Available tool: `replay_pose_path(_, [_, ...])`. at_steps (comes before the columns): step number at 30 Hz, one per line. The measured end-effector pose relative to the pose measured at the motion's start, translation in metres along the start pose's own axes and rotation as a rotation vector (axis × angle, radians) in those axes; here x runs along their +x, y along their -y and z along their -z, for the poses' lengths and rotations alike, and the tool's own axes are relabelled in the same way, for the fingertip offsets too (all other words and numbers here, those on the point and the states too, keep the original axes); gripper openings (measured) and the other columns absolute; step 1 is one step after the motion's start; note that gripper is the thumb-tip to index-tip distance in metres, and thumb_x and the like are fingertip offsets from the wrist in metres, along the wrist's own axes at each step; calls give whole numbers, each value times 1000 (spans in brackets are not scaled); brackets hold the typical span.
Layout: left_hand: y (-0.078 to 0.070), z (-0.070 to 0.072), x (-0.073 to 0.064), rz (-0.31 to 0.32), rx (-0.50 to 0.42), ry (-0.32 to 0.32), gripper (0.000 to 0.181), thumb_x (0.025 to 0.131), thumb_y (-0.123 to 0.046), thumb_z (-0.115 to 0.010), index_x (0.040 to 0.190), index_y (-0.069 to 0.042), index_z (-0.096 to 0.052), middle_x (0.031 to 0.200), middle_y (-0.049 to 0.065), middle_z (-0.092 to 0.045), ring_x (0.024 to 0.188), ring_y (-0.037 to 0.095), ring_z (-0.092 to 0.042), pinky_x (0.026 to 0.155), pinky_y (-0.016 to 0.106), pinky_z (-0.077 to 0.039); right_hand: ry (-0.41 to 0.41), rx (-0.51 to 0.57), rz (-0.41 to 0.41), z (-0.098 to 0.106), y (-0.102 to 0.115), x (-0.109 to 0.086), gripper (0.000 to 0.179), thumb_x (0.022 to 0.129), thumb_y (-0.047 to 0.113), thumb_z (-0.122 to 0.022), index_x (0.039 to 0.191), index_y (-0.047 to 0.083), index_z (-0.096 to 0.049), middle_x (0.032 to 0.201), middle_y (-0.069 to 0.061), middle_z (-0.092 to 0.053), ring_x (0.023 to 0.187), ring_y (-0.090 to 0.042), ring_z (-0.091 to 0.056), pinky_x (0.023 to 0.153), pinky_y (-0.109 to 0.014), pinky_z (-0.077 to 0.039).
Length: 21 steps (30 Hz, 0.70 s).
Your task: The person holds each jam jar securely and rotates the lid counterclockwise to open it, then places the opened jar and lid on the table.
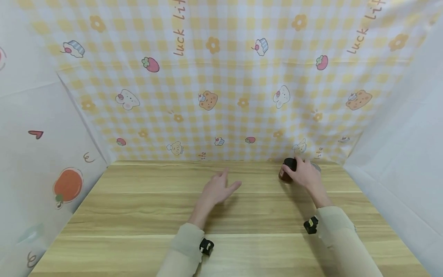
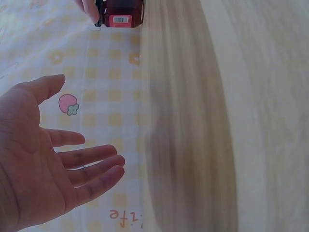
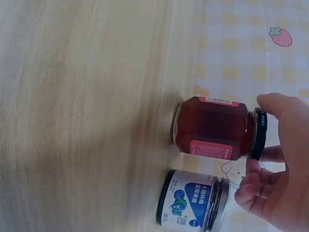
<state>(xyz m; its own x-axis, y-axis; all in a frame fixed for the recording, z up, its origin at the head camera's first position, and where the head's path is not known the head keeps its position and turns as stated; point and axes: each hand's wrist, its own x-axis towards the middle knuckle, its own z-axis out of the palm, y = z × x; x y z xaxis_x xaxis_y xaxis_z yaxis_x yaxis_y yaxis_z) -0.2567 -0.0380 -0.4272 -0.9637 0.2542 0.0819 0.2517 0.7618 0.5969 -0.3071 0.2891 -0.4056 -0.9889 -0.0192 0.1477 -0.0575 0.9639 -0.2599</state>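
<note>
while pinching the black lid (image 3: 259,134) of the dark red jar (image 3: 215,126) with the right hand (image 1: 306,173), holds the left hand (image 1: 216,188) well apart over the middle of the wooden tabletop (image 1: 138,215), with fingers loosely spread and palm showing to the left wrist view. has the dark red jar at the far right of the tabletop, near the foot of the yellow-checked backdrop (image 1: 228,73), lid upward; cannot tell whether resting on the wood or raised slightly. shows red labels on the glass, one with a barcode. has a second jar (image 3: 187,200) just beside, across a narrow gap, partly hidden behind the right hand in the head view, with a silvery lid and a white and blue label. wears pale sleeves (image 1: 185,248), with a small black device (image 1: 206,247) at each wrist. has a white sheet (image 1: 31,169) at the left, printed with a heart and an orange fruit.
</note>
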Motion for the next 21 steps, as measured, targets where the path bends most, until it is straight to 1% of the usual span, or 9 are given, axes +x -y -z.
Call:
replay_pose_path(6, [-3,-6,2,-8,-16,13,86,98,-62,-50,157,-3,-31,152,27,-41,138,45,-41,109,58,-37,-8,1,-8,0,0,2,79,98,53,-55,147,-7,-40,133,-42,-48,114,-58,-53,85,-67,-47])
replay_pose_path(11, [-5,-10,4,-9,-26,31,88,97,-63,-51,158,-3,-29,152,27,-41,139,44,-41,109,58,-37,-11,14,-4,0,-1,2,76,98,52,-57,139,-11,-45,125,-42,-53,107,-56,-57,80,-64,-49])
replay_pose_path(14, [-7,-13,6,-14,-28,41,88,97,-62,-52,158,-3,-29,152,26,-41,139,43,-41,108,58,-38,-17,43,-7,-1,0,1,75,97,52,-57,136,-11,-46,123,-41,-54,104,-54,-59,78,-63,-50])
replay_pose_path(21, [-12,-19,9,-19,-60,62,86,97,-60,-54,158,-5,-29,154,25,-39,140,41,-40,109,57,-37,-17,98,-12,-3,4,-2,76,95,53,-60,135,-10,-47,124,-40,-54,104,-54,-60,78,-62,-50])
